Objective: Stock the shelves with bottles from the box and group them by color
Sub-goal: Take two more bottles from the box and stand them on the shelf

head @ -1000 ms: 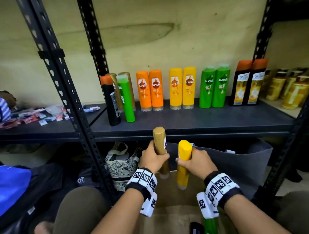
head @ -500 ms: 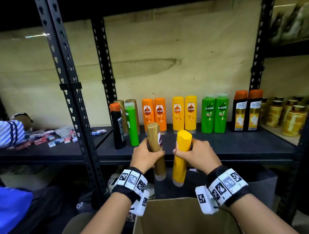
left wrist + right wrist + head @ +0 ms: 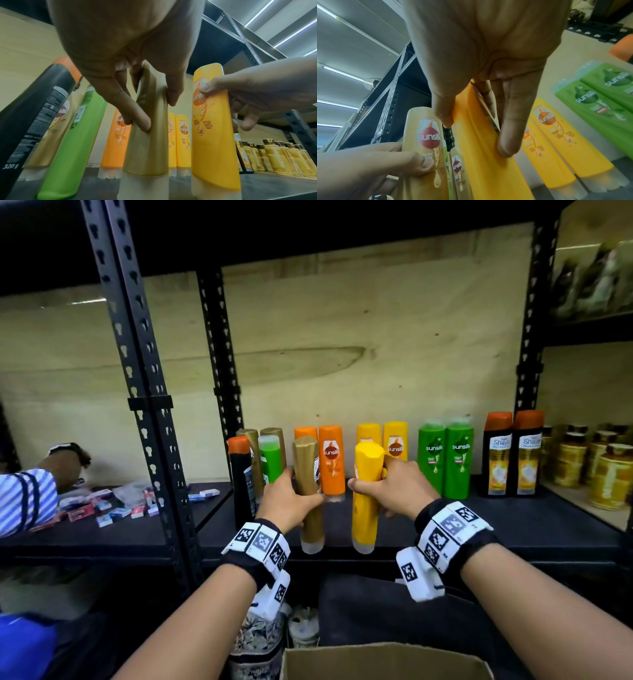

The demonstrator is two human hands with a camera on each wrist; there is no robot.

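My left hand (image 3: pixel 286 501) grips a gold bottle (image 3: pixel 308 491), cap down, over the front of the black shelf (image 3: pixel 479 529). My right hand (image 3: pixel 390 491) grips a yellow bottle (image 3: pixel 366 498) beside it, also cap down. In the left wrist view the gold bottle (image 3: pixel 147 142) and the yellow bottle (image 3: pixel 212 128) hang side by side just above the shelf. At the shelf's back stand gold bottles (image 3: pixel 272 440), orange bottles (image 3: pixel 330 460), yellow bottles (image 3: pixel 395 440), green bottles (image 3: pixel 445 460) and black bottles with orange caps (image 3: pixel 513 453). A black bottle (image 3: pixel 241 474) and a green bottle (image 3: pixel 269 458) stand further forward at the left.
The cardboard box (image 3: pixel 383 660) sits open at the bottom of the head view. Black shelf uprights (image 3: pixel 147 412) stand to the left. Another person's striped sleeve (image 3: pixel 27 501) reaches over small packets (image 3: pixel 109 506) on the left shelf. Golden jars (image 3: pixel 589 470) fill the right shelf.
Both hands have risen from the box up to shelf height, carrying the gold and yellow bottles forward toward the row of bottles. Another person's arm has come in at the left.
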